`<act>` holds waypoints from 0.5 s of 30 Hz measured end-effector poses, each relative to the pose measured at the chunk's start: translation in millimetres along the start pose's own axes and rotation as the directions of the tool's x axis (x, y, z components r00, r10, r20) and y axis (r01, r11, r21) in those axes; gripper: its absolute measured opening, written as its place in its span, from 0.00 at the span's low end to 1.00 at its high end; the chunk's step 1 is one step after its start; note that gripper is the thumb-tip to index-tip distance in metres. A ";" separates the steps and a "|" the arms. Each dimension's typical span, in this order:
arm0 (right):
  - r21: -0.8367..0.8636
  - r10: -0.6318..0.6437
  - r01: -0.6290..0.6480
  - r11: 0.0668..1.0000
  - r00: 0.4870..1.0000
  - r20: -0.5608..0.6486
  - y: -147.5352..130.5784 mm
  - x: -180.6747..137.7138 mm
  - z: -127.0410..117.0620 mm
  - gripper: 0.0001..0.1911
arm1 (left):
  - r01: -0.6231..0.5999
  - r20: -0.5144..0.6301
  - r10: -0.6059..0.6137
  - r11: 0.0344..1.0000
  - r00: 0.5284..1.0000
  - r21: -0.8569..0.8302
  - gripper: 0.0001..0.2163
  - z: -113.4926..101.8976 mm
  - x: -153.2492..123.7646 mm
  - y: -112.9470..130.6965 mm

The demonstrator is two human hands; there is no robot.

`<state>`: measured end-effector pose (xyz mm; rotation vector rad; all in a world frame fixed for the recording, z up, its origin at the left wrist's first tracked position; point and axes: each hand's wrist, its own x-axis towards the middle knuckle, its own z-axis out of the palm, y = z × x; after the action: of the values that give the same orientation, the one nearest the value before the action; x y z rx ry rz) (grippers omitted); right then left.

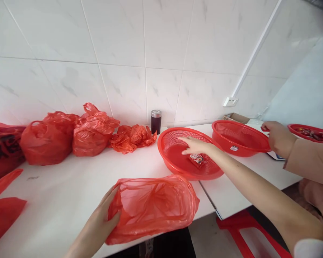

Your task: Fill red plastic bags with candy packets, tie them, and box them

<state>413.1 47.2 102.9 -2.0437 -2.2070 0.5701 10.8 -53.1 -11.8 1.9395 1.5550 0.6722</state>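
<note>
Left hand [103, 218]: gripped one open-mouthed bag [150, 230] by its left side, over the counter [70, 193]. Right hand [195, 146]: arm [247, 179] outstretched, hung with fingers spread over the nearest of three baskets [176, 170], in which lay one packet [197, 162]. Behind: one cup [155, 124] stood near the wall [118, 36].

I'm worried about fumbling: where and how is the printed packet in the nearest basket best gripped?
Probably pinch opposite edges of the packet from above: it lies low inside the red basket, whose raised wall hinders a sideways approach. The open right hand is over the basket.
</note>
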 end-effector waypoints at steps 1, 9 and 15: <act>-0.079 0.157 -0.150 0.986 0.983 0.095 20.2 12.4 3.5 0.53 | -0.001 -0.007 0.000 1.000 1.000 -0.020 0.30 1.0 -1.4 -0.7; -0.042 0.208 -0.204 0.978 0.949 0.238 69.0 33.5 36.0 0.36 | 0.032 0.006 -0.031 0.996 0.999 -0.083 0.29 7.7 -5.3 -1.7; 0.110 0.153 -0.175 0.978 0.970 0.187 56.7 23.5 15.2 0.24 | 0.050 0.038 -0.047 0.994 0.998 -0.094 0.31 4.1 -4.1 4.5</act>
<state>459.5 69.1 66.0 -2.1998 -2.0397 0.9178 15.9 -58.3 -11.7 1.8285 1.5153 0.6749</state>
